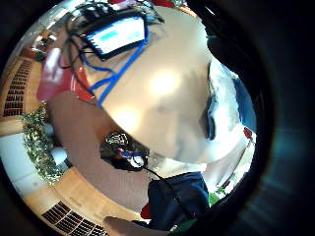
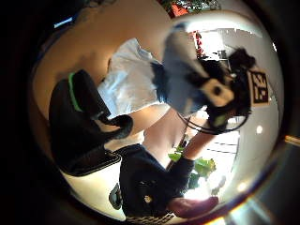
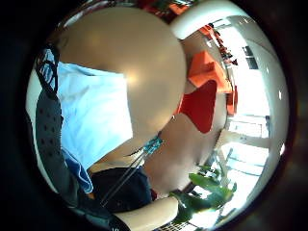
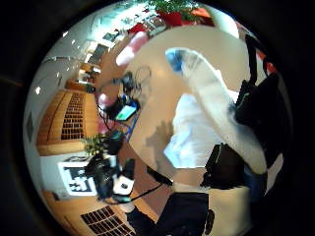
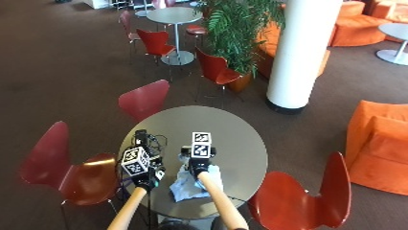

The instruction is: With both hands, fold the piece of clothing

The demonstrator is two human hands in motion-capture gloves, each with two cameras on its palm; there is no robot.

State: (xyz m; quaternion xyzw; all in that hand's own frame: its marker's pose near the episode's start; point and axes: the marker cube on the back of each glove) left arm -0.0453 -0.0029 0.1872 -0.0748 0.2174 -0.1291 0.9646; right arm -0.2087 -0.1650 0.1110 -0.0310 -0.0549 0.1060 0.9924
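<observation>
A light blue piece of clothing (image 5: 191, 187) lies crumpled on the near side of the round grey table (image 5: 236, 139). My right hand (image 5: 199, 166) is at the cloth's far edge and grips a fold of it. In the right thumb side palm view that fold (image 4: 216, 113) runs up past the gloved fingers (image 4: 261, 103). My left hand (image 5: 148, 178) hovers to the left of the cloth and holds nothing, its fingers (image 2: 77, 122) loosely curled. In the left thumb side palm view the right hand (image 2: 220, 98) lifts part of the cloth (image 2: 180, 70) off the table.
A small device with a lit screen (image 1: 118, 34) and blue cables sits at the table's left (image 5: 143, 139). Red chairs stand at the left (image 5: 63, 167), far side (image 5: 143, 98) and right (image 5: 300, 191). A white pillar (image 5: 300, 48) and a plant stand beyond.
</observation>
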